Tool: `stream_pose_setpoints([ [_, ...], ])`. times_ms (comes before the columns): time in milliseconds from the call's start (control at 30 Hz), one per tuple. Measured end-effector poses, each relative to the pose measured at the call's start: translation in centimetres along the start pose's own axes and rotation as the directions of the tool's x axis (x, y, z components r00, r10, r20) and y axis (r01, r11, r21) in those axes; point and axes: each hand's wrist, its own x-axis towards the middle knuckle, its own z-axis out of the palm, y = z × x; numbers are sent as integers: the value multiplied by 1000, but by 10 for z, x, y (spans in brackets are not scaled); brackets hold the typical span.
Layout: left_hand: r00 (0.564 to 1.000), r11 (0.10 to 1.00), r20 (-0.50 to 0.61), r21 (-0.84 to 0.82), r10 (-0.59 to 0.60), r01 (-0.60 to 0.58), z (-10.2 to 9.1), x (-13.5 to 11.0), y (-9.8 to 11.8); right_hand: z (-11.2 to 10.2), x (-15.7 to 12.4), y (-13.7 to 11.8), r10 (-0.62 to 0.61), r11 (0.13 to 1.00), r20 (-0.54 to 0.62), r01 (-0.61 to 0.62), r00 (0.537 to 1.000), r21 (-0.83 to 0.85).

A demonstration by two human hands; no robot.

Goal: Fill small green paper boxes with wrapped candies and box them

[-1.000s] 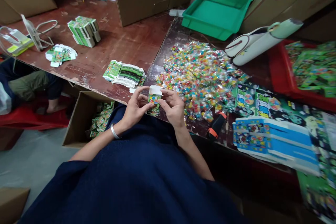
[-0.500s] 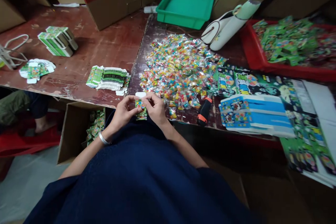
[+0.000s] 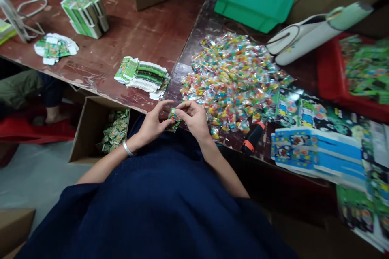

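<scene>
Between my two hands is a small green printed candy box [image 3: 173,121], held just off the table's front edge. My left hand [image 3: 154,123] grips its left side, with thumb and fingers closed on it. On the other side, my right hand [image 3: 195,118] pinches the top end, where the white flap no longer shows. A row of flat, unfolded green boxes [image 3: 142,73] lies on the table beyond my left hand. Past my right hand spreads a heap of clear bags of colourful candy [image 3: 234,81]. Finished-looking small boxes fill a carton [image 3: 86,133] below the edge.
A black-and-orange tool handle [image 3: 253,137] and blue printed card sheets [image 3: 319,151] lie to the right. Behind the candy stand a green tray [image 3: 247,18], a pale bottle [image 3: 322,34] and a red tray [image 3: 332,77]. Another person's leg [image 3: 52,101] shows at left.
The box's white top flap has gone from sight, folded down under my fingers. My view has turned, so the table things sit differently in the picture.
</scene>
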Motion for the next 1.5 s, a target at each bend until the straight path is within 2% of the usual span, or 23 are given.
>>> stream_pose_setpoints([
  [133, 999, 1000, 35, 3, 17, -17, -10, -4, -2, -1, 12, 3, 59, 997, 35, -58, 998, -47],
  [233, 999, 998, 48, -69, 7, -3, -13, -4, -4, -3, 15, -1, 69, 993, 44, -65, 997, -98],
  [300, 999, 993, 52, -117, -18, 24, -12, -3, -5, 0, 12, -4, 3, 985, 26, 1, 1000, -174],
  [400, 999, 988, 28, -149, -44, 48, -7, -1, -6, 7, 3, -9, -174, 941, -1, 167, 985, -296],
  [500, 998, 985, -13, -161, -64, 61, -10, -2, -4, 12, -7, -10, -256, 905, 55, 259, 965, -336],
  [600, 996, 991, -10, -101, -90, 88, -37, -14, 4, 2, -14, -10, -194, 904, 113, 222, 974, -364],
  [667, 993, 993, -32, 38, -112, 113, -71, -28, 11, -16, -17, -11, -162, 902, 51, 169, 986, -397],
  [733, 987, 950, -110, 278, -118, 145, -112, -42, 18, -41, -20, -14, -168, 878, -59, 123, 984, -463],
  [800, 981, 824, -179, 543, -75, 162, -149, -44, 22, -68, -25, -18, -175, 773, -55, 103, 983, -626],
  [833, 976, 762, -214, 628, -31, 161, -164, -39, 22, -81, -29, -20, -224, 670, -41, 123, 974, -732],
  [900, 958, 687, -280, 708, 61, 163, -187, -14, 18, -102, -40, -22, -396, 439, -38, 153, 917, -885],
  [967, 933, 665, -340, 724, 118, 180, -198, 25, 9, -117, -56, -17, -503, 249, 38, 187, 863, -950],
  [1000, 925, 652, -360, 732, 124, 197, -199, 47, 4, -122, -65, -11, -508, 179, 86, 202, 857, -963],
  [1067, 917, 635, -380, 739, 117, 225, -194, 89, -5, -127, -80, 6, -435, 72, 148, 198, 888, -977],
  [1167, 937, 569, -345, 783, 59, 252, -168, 131, -11, -128, -90, 34, -252, 25, 94, 104, 963, -994],
  [1233, 958, 508, -287, 827, 13, 241, -145, 144, -13, -125, -83, 47, -194, 24, 52, 58, 980, -998],
  [1333, 974, 453, -222, 864, -49, 219, -115, 150, -18, -119, -58, 52, -169, 31, 36, 42, 985, -999],
  [1400, 972, 437, -217, 869, -84, 232, -104, 151, -24, -116, -38, 52, -155, 36, 36, 42, 987, -998],
  [1500, 966, 415, -239, 872, -103, 260, -99, 149, -30, -114, -13, 51, -132, 45, 48, 55, 990, -998],
])
